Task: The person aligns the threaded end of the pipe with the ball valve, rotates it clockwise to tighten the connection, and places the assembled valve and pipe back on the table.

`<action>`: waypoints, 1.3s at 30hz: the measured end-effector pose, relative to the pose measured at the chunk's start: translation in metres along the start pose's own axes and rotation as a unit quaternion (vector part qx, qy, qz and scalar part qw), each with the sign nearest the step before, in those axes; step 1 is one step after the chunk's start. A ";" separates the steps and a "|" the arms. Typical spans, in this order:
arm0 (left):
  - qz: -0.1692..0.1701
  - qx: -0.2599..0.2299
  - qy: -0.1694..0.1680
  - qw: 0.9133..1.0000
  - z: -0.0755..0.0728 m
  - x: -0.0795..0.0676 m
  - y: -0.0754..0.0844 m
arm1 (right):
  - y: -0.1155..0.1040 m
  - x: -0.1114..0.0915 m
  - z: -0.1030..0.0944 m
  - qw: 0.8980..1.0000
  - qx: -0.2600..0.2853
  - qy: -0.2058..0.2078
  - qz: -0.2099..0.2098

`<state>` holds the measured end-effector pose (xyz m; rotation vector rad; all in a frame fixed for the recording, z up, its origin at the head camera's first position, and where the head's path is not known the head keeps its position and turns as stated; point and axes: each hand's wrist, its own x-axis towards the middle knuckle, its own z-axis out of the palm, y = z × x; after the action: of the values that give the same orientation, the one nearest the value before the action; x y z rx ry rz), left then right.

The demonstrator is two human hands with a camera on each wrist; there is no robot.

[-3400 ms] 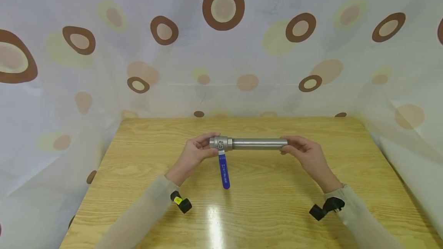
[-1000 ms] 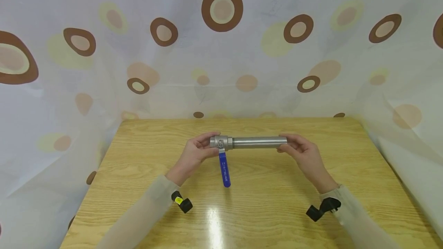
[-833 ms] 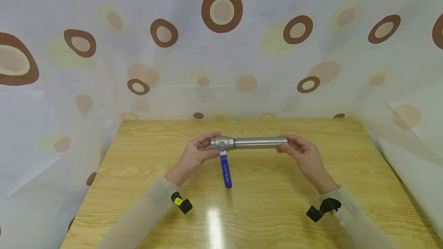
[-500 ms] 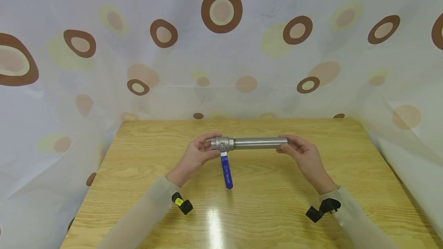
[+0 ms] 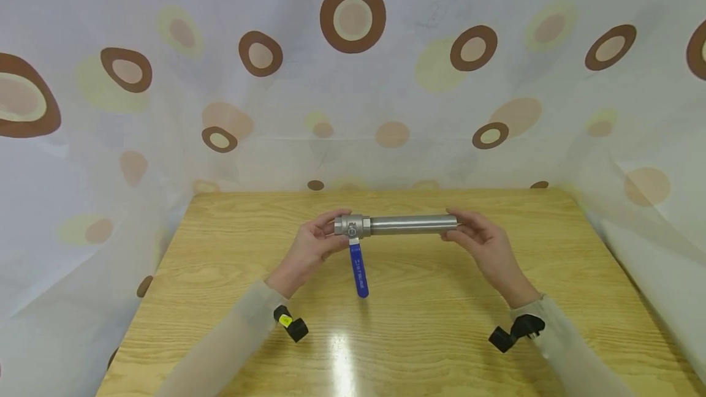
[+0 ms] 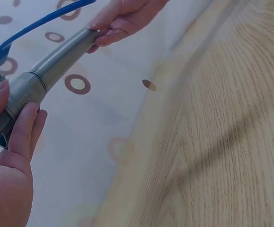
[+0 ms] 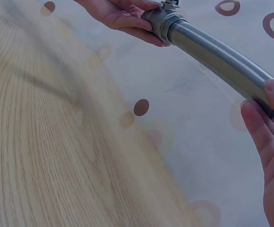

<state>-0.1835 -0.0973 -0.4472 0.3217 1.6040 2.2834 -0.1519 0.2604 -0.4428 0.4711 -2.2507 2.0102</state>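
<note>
The left hand (image 5: 309, 249) pinches the valve (image 5: 353, 226) and the right hand (image 5: 488, 251) the free end of the pipe (image 5: 410, 224), above the table (image 5: 441, 336). Both parts (blue handle (image 5: 358, 270) to the near side) sit slightly higher in view than half a second ago, apparently still joined.

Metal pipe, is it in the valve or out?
In, at least partly: the pipe runs into the valve, some thread showing at the joint. How deep is hidden.

Head view evenly lit; glare streak on the desk (image 5: 441, 323); bright highlight along the pipe (image 5: 413, 225); both wrist views dimmer, bluish; soft shadows cross the desk.
</note>
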 end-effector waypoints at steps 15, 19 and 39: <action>0.005 -0.010 -0.002 1.000 -0.001 0.001 -0.001 | -0.001 0.001 0.001 1.000 -0.024 0.009 -0.004; 0.004 -0.010 0.002 1.000 -0.001 0.001 -0.002 | 0.000 0.001 0.000 1.000 -0.001 -0.007 -0.005; -0.009 -0.005 -0.001 1.000 -0.002 0.000 -0.002 | 0.003 0.001 0.000 0.999 -0.028 0.015 0.002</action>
<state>-0.1835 -0.0985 -0.4493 0.3061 1.5884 2.2759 -0.1538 0.2600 -0.4455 0.4289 -2.2863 1.9362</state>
